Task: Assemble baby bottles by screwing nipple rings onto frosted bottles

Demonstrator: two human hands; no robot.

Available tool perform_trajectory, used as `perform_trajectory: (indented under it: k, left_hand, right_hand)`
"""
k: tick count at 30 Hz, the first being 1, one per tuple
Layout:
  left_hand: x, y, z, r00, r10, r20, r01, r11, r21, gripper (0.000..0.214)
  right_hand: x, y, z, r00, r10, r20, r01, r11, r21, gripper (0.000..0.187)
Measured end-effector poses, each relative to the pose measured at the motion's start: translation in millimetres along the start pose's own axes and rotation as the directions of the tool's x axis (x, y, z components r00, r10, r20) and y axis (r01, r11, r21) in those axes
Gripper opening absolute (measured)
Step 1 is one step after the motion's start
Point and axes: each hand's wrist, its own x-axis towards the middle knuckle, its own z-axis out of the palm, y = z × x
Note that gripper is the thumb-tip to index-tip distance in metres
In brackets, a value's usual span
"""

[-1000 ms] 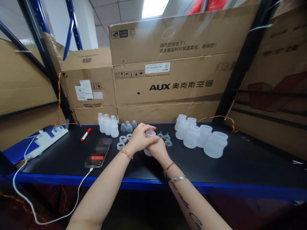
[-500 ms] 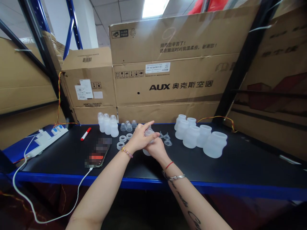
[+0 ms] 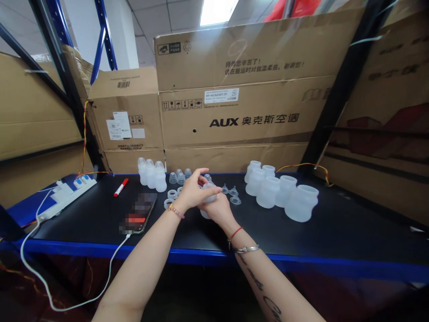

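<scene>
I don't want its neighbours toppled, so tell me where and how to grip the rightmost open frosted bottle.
Grip the rightmost open frosted bottle around its contoured body, below the open mouth, probably coming from the front right. It stands upright, its rounded side facing that way, while the neighbouring frosted bottle sits close on its left, slightly behind.

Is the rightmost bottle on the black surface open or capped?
Open: the rightmost bottle stands upright with its wide round mouth uncovered; its rim shows plainly, with nothing fitted over it.
</scene>
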Motion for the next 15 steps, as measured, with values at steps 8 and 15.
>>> perform_trajectory:
  k: [8, 15]
  left_hand:
    - [1.7, 0.8, 1.3, 0.958, -0.011, 0.288, 0.076, 0.974, -0.215, 0.035]
    - [-1.3, 0.8, 1.2, 0.994, 0.023, 0.109, -0.028, 0.998, 0.052, 0.052]
  right_hand:
    - [2.2, 4.5, 3.5, 0.999, -0.027, -0.024, 0.026, 0.999, -0.035, 0.031]
    - [5.7, 5.0, 3.9, 0.991, -0.131, 0.008, 0.131, 0.987, -0.097, 0.033]
